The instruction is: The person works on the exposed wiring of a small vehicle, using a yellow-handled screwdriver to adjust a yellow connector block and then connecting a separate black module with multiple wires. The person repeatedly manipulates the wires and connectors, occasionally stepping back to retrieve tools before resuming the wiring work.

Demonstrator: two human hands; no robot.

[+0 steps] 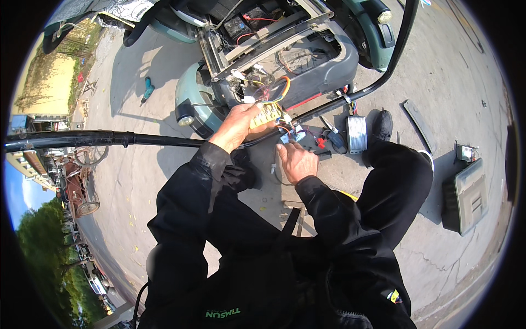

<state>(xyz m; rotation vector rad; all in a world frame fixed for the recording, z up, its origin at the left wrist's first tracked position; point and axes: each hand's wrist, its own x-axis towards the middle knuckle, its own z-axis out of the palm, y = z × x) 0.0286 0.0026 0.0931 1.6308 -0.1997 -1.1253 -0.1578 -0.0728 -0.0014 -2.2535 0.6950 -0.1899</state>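
My left hand (237,127) is closed around a yellow block (265,116) with several coloured wires running from its top into the vehicle's open body. An orange lead bows up above it. Just right of and below it, my right hand (299,163) has its fingers bent together, the tips at a small light-blue part (291,135) with thin wires around it. Exactly what those fingers pinch is too small to make out. A black tube (323,112) of the vehicle's frame runs close behind both hands.
Ahead stands the opened vehicle body (323,71) with green panels. On the ground lie a finned silver box (356,134), red clips (321,142), a black strip (418,125), a dark bin (466,196) and a teal power tool (147,89). A small stool (298,214) is between my legs.
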